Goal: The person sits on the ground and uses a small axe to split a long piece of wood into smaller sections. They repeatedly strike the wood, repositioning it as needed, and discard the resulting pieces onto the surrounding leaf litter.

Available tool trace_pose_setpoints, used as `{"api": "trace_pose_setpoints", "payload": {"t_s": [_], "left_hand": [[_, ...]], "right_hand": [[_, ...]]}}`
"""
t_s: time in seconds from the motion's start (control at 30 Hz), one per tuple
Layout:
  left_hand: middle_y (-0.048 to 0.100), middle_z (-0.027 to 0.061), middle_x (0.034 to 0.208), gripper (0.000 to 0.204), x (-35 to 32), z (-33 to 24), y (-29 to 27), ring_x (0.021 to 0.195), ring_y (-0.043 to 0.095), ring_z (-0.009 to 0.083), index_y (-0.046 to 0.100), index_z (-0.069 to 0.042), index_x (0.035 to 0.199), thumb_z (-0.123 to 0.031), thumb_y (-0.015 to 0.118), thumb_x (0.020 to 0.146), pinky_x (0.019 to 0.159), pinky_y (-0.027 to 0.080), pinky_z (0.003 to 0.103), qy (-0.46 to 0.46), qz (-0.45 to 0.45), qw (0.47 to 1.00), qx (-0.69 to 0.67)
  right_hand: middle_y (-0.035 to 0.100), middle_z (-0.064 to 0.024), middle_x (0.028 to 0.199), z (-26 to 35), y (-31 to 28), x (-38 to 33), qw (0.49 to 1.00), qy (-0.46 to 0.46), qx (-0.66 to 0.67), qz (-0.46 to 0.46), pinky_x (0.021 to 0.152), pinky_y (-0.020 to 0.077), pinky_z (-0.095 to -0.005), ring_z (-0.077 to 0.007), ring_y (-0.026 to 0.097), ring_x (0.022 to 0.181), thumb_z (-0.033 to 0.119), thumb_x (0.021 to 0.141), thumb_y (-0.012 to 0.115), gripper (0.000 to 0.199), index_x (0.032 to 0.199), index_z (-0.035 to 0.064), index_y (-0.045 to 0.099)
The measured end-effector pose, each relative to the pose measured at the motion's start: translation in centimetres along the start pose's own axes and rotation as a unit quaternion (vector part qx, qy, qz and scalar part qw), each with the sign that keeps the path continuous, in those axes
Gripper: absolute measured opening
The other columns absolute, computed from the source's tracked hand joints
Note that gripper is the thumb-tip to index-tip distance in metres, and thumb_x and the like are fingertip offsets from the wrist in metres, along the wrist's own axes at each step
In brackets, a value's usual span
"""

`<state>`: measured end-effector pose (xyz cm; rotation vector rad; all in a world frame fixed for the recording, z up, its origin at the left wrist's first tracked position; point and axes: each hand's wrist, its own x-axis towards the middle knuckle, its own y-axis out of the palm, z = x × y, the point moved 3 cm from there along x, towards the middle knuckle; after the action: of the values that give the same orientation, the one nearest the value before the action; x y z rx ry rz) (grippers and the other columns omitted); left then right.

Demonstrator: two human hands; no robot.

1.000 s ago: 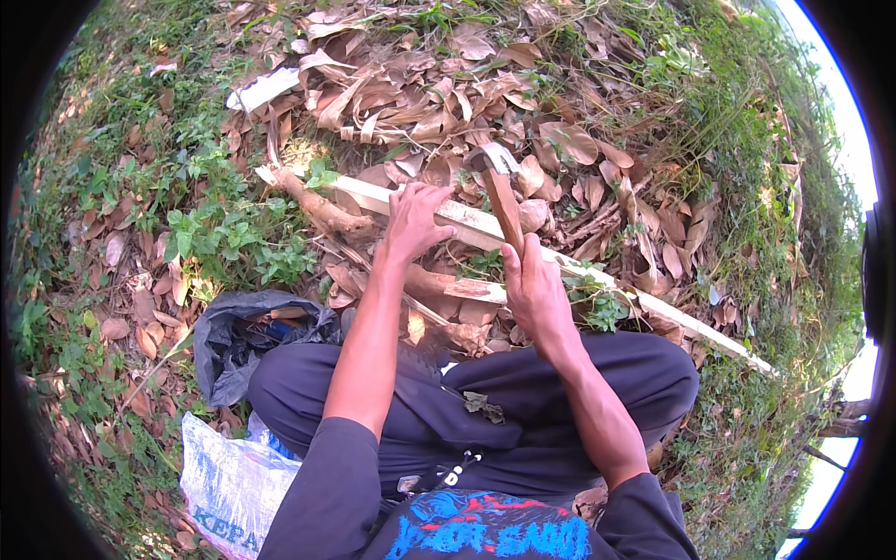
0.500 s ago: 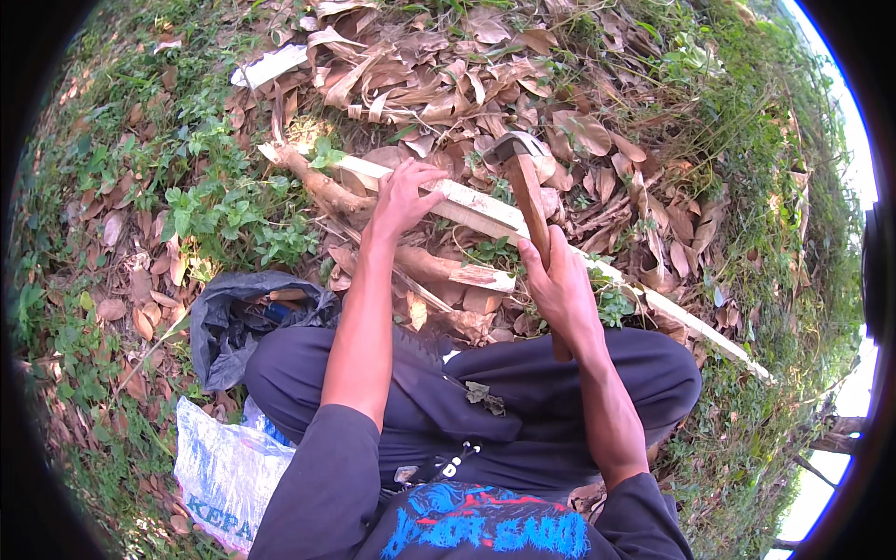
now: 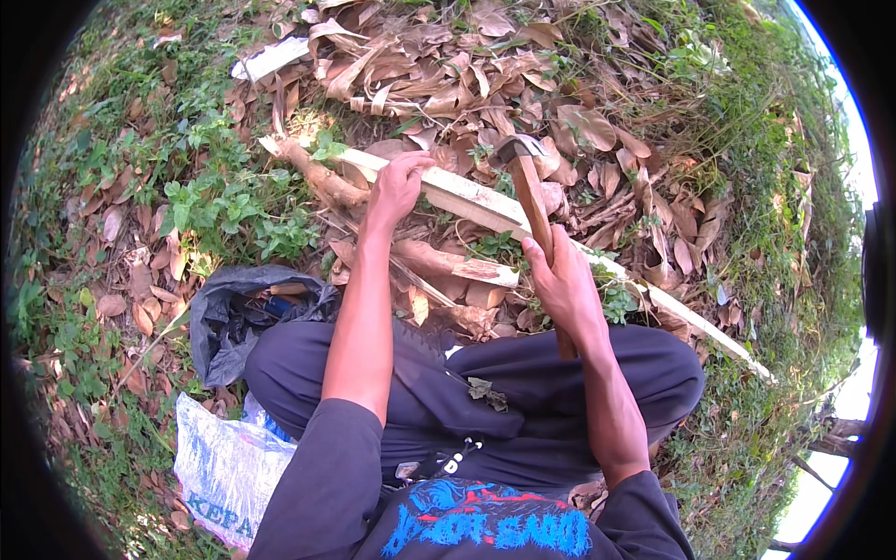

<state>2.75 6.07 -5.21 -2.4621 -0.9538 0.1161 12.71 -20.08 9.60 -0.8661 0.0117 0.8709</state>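
A long pale wooden strip (image 3: pixel 474 198) lies slantwise across the ground before my crossed legs, from upper left to lower right. My left hand (image 3: pixel 399 191) has its fingers curled over the strip near its left end. My right hand (image 3: pixel 567 291) is wrapped round the wooden handle of a claw hammer (image 3: pixel 530 191). The hammer's dark head is raised past the strip's far edge, and its handle crosses over the strip. Under and beside the strip are a thick branch (image 3: pixel 329 184) and a split branch piece (image 3: pixel 455 264).
A black plastic bag (image 3: pixel 224 322) with things inside lies open by my left knee. Nearer me is a white plastic sack (image 3: pixel 224 457). Another pale wood piece (image 3: pixel 271 60) lies at the far left. Dry leaves (image 3: pixel 411 79) and grass cover the ground.
The fingers of my left hand, more spread before, have drawn in over the strip, and the hand has shifted slightly left. The hammer in my right hand has hardly moved.
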Motion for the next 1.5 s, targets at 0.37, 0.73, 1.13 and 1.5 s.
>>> {"api": "trace_pose_setpoints", "payload": {"t_s": [0.37,0.73,1.13,1.5], "left_hand": [[0.068,0.0190,0.120,0.035,-0.1,-0.1,-0.9,0.116,0.063,0.0321,0.071,0.001,0.110,-0.003,0.048,0.084,0.105,0.045,0.037,-0.013,-0.023,1.000,0.016],[0.069,0.0194,0.116,0.034,0.0,0.2,-0.8,0.112,0.065,0.0324,0.070,0.002,0.109,-0.005,0.049,0.083,0.103,0.047,0.037,-0.011,-0.033,0.999,0.024],[0.069,0.0191,0.116,0.034,0.1,0.4,-0.7,0.112,0.064,0.0326,0.071,0.001,0.109,-0.006,0.050,0.083,0.103,0.047,0.037,-0.020,-0.029,0.999,0.022],[0.069,0.0185,0.115,0.032,-0.1,0.1,-0.7,0.112,0.064,0.0326,0.071,0.001,0.108,-0.006,0.051,0.083,0.102,0.047,0.037,-0.014,-0.033,0.999,0.031]], "right_hand": [[0.062,-0.0316,0.080,-0.2,0.5,-0.1,1.000,0.005,0.015,0.018,0.069,0.0458,-0.0546,-0.0496,0.063,0.080,0.034,0.099,0.056,0.037,0.101,-0.0021,0.050],[0.061,-0.0264,0.077,-0.8,1.3,0.1,1.000,0.002,-0.011,0.026,0.070,0.0451,-0.0508,-0.0443,0.060,0.076,0.030,0.099,0.057,0.032,0.100,-0.0014,0.051],[0.063,-0.0303,0.085,-1.6,2.2,0.6,0.998,0.009,-0.044,0.049,0.076,0.0433,-0.0570,-0.0518,0.059,0.086,0.032,0.100,0.053,0.033,0.101,-0.0012,0.051],[0.061,-0.0327,0.079,0.8,0.8,0.2,0.999,-0.032,-0.004,-0.036,0.068,0.0395,-0.0621,-0.0556,0.057,0.078,0.037,0.105,0.044,0.036,0.102,0.0020,0.042]]}}
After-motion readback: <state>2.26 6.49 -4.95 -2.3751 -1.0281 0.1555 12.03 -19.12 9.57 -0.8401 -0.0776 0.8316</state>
